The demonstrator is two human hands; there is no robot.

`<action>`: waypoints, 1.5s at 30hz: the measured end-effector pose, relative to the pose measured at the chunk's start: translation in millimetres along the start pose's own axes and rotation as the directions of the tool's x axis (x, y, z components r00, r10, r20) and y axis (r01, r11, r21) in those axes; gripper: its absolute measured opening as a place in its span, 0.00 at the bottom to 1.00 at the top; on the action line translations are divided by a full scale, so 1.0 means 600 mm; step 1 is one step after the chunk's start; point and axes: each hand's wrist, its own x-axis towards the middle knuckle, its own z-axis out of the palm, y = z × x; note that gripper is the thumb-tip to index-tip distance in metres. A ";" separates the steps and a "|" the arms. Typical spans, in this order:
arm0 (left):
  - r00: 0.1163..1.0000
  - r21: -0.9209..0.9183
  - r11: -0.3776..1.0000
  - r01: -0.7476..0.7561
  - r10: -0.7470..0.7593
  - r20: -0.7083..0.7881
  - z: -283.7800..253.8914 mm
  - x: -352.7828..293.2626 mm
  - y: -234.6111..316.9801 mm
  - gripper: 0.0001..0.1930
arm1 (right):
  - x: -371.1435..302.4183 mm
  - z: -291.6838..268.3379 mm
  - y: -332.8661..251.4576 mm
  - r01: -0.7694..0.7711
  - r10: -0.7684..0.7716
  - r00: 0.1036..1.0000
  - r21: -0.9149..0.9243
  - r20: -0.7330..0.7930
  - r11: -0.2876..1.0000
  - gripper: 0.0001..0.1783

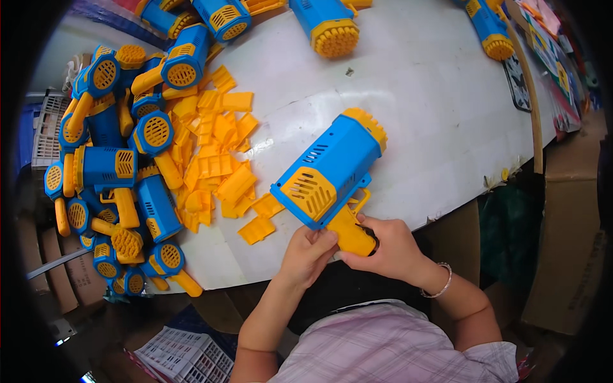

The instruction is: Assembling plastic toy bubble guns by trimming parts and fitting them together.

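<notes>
A blue and yellow toy bubble gun is held over the front part of the table, its knobbly yellow nozzle pointing away to the upper right. My right hand is closed around the lower end of its yellow handle, where a dark opening shows at the edge. Close against the handle's left side, my left hand has thumb and fingers pressed together; whatever they pinch is hidden. Loose yellow plastic covers lie in a heap to the left, with one cover nearest my left hand.
Many more bubble guns are piled along the table's left edge. Others, including one bubble gun, lie at the far side. A phone rests by the right edge of the white table. A cardboard box stands at the right.
</notes>
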 end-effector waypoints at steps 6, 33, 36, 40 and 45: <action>1.000 0.021 1.000 0.014 -0.014 -0.019 0.011 -0.003 -0.005 0.19 | -0.003 0.022 0.021 0.087 -0.095 0.986 -0.067 -0.138 0.994 0.26; 0.485 0.611 0.379 -0.695 0.875 0.009 -0.020 -0.032 0.194 0.17 | 0.017 -0.020 -0.041 -0.072 0.108 0.994 0.557 -0.033 0.827 0.13; 0.237 0.952 -0.305 0.034 0.928 0.289 -0.033 -0.058 0.350 0.17 | 0.019 -0.031 -0.022 -0.097 0.174 0.979 0.518 -0.103 0.850 0.10; 0.459 0.697 -0.561 0.446 0.812 0.360 -0.085 -0.066 0.444 0.24 | 0.015 -0.024 -0.015 -0.149 0.192 0.980 0.427 -0.059 0.892 0.09; 0.524 0.584 -0.574 0.574 0.805 0.278 -0.089 -0.046 0.481 0.29 | 0.019 -0.019 -0.018 -0.145 0.188 0.980 0.407 -0.068 0.902 0.10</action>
